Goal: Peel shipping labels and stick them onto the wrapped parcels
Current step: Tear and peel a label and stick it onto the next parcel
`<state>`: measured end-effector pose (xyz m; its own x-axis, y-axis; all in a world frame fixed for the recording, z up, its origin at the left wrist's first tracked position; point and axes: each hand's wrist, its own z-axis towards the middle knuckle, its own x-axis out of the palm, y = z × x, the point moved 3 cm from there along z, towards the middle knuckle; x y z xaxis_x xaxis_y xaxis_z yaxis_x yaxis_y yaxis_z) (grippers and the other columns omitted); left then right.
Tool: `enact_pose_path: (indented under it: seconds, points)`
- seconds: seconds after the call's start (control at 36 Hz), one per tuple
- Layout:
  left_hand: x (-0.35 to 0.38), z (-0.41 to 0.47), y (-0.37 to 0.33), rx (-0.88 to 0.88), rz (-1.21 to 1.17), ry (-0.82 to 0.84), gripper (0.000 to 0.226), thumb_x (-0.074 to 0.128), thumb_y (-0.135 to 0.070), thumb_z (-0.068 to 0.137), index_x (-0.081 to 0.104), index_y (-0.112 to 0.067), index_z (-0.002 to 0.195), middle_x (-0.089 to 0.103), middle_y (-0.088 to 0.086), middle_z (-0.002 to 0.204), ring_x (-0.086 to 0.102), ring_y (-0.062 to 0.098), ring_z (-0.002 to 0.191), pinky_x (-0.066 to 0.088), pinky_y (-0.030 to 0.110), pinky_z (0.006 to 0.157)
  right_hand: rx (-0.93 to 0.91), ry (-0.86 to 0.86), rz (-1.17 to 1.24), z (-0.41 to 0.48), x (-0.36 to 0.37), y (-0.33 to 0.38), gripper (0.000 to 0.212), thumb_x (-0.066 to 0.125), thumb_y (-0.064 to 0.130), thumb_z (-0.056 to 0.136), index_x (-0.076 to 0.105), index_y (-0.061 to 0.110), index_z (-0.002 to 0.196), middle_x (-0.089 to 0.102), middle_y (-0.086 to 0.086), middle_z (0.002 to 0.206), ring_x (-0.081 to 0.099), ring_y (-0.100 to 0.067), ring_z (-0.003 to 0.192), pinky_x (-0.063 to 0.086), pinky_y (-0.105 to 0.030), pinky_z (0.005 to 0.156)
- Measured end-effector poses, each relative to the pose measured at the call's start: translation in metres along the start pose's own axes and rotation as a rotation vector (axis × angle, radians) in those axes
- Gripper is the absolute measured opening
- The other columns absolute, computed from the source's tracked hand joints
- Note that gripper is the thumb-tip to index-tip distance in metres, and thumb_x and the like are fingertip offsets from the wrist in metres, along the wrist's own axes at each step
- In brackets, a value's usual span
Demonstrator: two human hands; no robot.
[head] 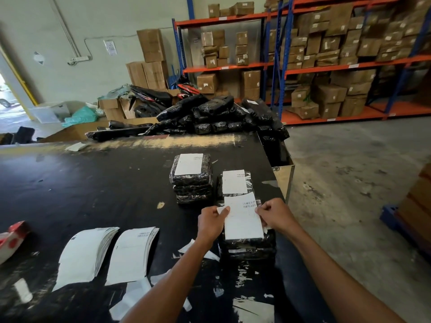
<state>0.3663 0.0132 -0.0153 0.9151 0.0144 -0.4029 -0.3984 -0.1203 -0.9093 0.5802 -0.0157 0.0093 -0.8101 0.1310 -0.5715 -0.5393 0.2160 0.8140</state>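
A white shipping label (242,217) lies over the top of the nearest stack of black wrapped parcels (248,247) at the table's right side. My left hand (211,221) pinches the label's upper left corner, and my right hand (274,215) pinches its right edge. Behind it stands a second parcel stack (234,183) with a label on top, and a third labelled stack (191,177) to its left. Two fanned piles of unpeeled labels (86,252) (131,254) lie on the black table (105,187) at the front left.
Torn backing strips (130,299) litter the table's near edge. A red-and-white item (11,238) sits at far left. A heap of black wrapped parcels (210,115) rises behind the table's far edge. The table's right edge drops to concrete floor; shelving with cartons (326,57) stands beyond.
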Motion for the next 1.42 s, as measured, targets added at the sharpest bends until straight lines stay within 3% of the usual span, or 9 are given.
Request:
enact_pose_path:
  seconds: [0.25,0.58,0.78,0.89,0.97,1.08,1.17,1.28,1.42]
  points:
    - [0.004,0.009,-0.001,-0.002,0.073,-0.095,0.041,0.070,-0.042,0.089,0.063,-0.008,0.067,0.063,0.002,0.063,0.054,0.013,0.057,0.037,0.027,0.053,0.007,-0.039,-0.112,0.006,0.001,0.002,0.031,0.066,0.025,0.092,0.069,-0.003,0.080,0.075,-0.013,0.074,0.074,-0.021,0.066,0.041,-0.018,0.048]
    - [0.010,0.013,0.007,-0.022,0.076,-0.087,0.046,0.068,-0.043,0.091,0.057,-0.007,0.064,0.060,0.003,0.059,0.052,0.013,0.055,0.035,0.026,0.051,0.003,-0.042,-0.150,0.011,0.000,0.003,0.039,0.066,0.017,0.090,0.046,0.015,0.057,0.049,0.001,0.048,0.048,-0.014,0.044,0.051,-0.031,0.055]
    - [0.009,0.014,0.004,-0.041,0.121,-0.080,0.052,0.068,-0.045,0.091,0.041,-0.016,0.058,0.047,-0.004,0.055,0.044,0.013,0.052,0.030,0.028,0.051,-0.003,-0.035,-0.145,0.016,0.002,0.000,0.034,0.065,0.016,0.087,0.052,0.015,0.056,0.061,-0.006,0.052,0.075,-0.026,0.065,0.060,-0.041,0.065]
    - [0.009,0.019,0.006,-0.083,0.149,-0.038,0.042,0.068,-0.049,0.088,0.061,-0.012,0.069,0.066,0.001,0.070,0.062,0.018,0.069,0.041,0.029,0.060,-0.008,-0.009,-0.195,0.018,0.002,0.003,0.028,0.064,0.016,0.085,0.053,0.014,0.059,0.069,-0.015,0.061,0.074,-0.027,0.065,0.060,-0.042,0.064]
    - [0.008,0.020,0.008,-0.090,0.142,-0.024,0.052,0.068,-0.056,0.083,0.071,-0.006,0.099,0.074,0.003,0.091,0.069,0.021,0.087,0.044,0.027,0.065,-0.029,-0.048,-0.341,0.017,-0.002,0.012,0.023,0.065,0.023,0.088,0.051,0.014,0.072,0.059,-0.008,0.071,0.061,-0.027,0.067,0.046,-0.034,0.057]
    - [0.007,0.017,0.003,-0.055,0.171,-0.020,0.040,0.068,-0.049,0.088,0.058,-0.013,0.072,0.061,-0.002,0.069,0.056,0.016,0.066,0.039,0.029,0.059,-0.173,-0.184,-0.575,0.014,-0.006,0.028,0.022,0.059,0.035,0.098,0.059,0.012,0.102,0.064,-0.008,0.105,0.062,-0.029,0.095,0.045,-0.034,0.074]
    - [0.006,0.014,-0.001,-0.041,0.205,-0.025,0.046,0.061,-0.046,0.094,0.048,-0.015,0.063,0.054,-0.002,0.058,0.049,0.014,0.055,0.037,0.029,0.055,-0.367,-0.029,-0.677,0.016,0.013,0.041,0.037,0.042,0.044,0.104,0.059,0.021,0.127,0.056,-0.002,0.136,0.051,-0.022,0.126,0.032,-0.050,0.109]
    - [0.002,0.013,-0.003,-0.018,0.229,0.046,0.049,0.055,-0.041,0.099,0.054,-0.012,0.060,0.054,-0.003,0.055,0.048,0.013,0.053,0.037,0.028,0.054,-0.328,0.331,-0.713,0.017,0.039,0.030,0.062,0.011,0.059,0.104,0.016,0.033,0.161,0.003,0.011,0.169,-0.004,-0.020,0.157,-0.016,-0.069,0.114]
    - [-0.008,0.002,0.008,-0.052,0.112,0.251,0.043,0.063,-0.041,0.094,0.068,-0.008,0.067,0.056,-0.001,0.062,0.048,0.014,0.061,0.041,0.031,0.067,-0.311,0.330,-0.754,0.019,0.045,0.017,0.067,0.001,0.068,0.098,-0.006,0.041,0.159,-0.018,0.020,0.165,-0.021,-0.016,0.153,-0.020,-0.071,0.111]
